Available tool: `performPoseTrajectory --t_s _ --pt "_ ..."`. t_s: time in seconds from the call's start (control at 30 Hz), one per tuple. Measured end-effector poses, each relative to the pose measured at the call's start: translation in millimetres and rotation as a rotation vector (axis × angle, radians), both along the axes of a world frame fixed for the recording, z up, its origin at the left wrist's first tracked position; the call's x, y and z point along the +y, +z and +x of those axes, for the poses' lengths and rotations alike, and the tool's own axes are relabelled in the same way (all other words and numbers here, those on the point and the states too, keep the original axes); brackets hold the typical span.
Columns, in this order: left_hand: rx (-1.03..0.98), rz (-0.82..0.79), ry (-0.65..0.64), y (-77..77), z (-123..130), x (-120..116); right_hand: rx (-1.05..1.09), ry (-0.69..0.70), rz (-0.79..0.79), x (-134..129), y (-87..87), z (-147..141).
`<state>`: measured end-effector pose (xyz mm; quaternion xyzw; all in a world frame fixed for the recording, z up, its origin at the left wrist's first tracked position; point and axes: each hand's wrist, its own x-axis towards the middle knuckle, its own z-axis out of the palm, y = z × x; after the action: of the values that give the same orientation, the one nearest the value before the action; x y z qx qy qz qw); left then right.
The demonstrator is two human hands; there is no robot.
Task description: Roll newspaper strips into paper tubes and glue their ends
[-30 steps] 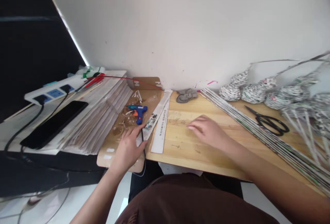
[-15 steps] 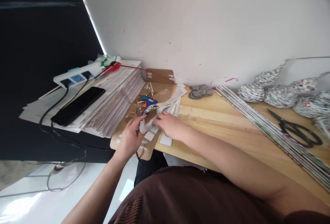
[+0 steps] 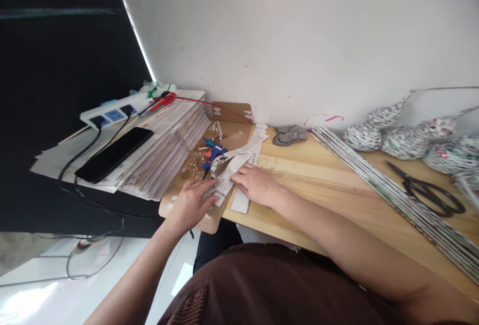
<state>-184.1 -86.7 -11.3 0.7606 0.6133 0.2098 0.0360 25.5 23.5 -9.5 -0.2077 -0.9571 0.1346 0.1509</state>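
Observation:
A long newspaper strip (image 3: 227,181) lies slanting over the cardboard sheet, its far end curling over on itself. My left hand (image 3: 189,202) is at the strip's near left end, with paper between the thumb and the fingers. From the other side, my right hand (image 3: 257,183) pinches the strip's right edge, its fingertips partly hidden. Beneath and beside it lie more flat paper strips (image 3: 240,201). Just beyond my left hand, a blue glue gun (image 3: 214,153) rests on the cardboard (image 3: 235,134) among white scraps.
At left stands a tall paper stack (image 3: 164,155) bearing a phone (image 3: 114,154) and a power strip (image 3: 114,111) with cables. A grey cloth (image 3: 289,135) is by the wall. Rolled paper sticks (image 3: 389,195), black scissors (image 3: 430,192) and woven paper shapes (image 3: 400,140) lie to the right.
The newspaper strip has been lowered and flattened onto the cardboard. My left hand has shifted slightly, its fingers spreading along the strip's end; my right hand has moved slightly right.

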Motion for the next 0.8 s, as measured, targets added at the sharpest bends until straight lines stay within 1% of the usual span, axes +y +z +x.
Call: performPoseTrajectory --t_s 0.1,0.2,0.27,0.37,0.47,0.6,0.63,0.7,0.73,0.77,0.8 --pt "0.024 0.029 0.022 -2.1 -3.1 0.5 -0.030 -0.055 0.093 -2.4 -1.3 -4.7" --pt "0.029 0.053 0.103 -6.5 -5.4 2.9 -0.027 -0.082 0.130 -3.1 -0.3 -6.9" --pt "0.037 0.098 0.158 -9.1 -5.8 4.8 -0.005 -0.095 0.138 -2.9 1.2 -3.7" --pt "0.092 0.149 0.179 -10.4 -3.7 8.2 0.018 -0.114 0.116 -3.1 1.9 4.7" --pt "0.111 0.131 0.159 -8.9 1.3 13.1 0.039 -0.125 0.065 -4.1 -0.1 9.1" --pt "0.169 0.163 0.235 -2.9 11.8 20.1 0.090 -0.206 -0.004 -4.2 -1.1 6.3" --pt "0.153 0.191 0.235 -0.2 15.5 21.0 0.112 -0.228 -0.026 -3.7 -0.1 5.4" --pt "0.040 0.251 0.191 6.9 25.0 20.4 0.188 -0.252 -0.116 -2.1 3.7 4.4" --pt "-0.050 0.279 0.168 11.3 30.8 19.0 0.245 -0.250 -0.209 -1.1 6.1 4.4" --pt "-0.140 0.288 0.140 15.8 36.9 16.7 0.312 -0.237 -0.344 -0.1 8.8 4.8" --pt "-0.234 0.288 0.117 20.4 43.2 13.9 0.383 -0.219 -0.522 0.8 11.4 5.4"
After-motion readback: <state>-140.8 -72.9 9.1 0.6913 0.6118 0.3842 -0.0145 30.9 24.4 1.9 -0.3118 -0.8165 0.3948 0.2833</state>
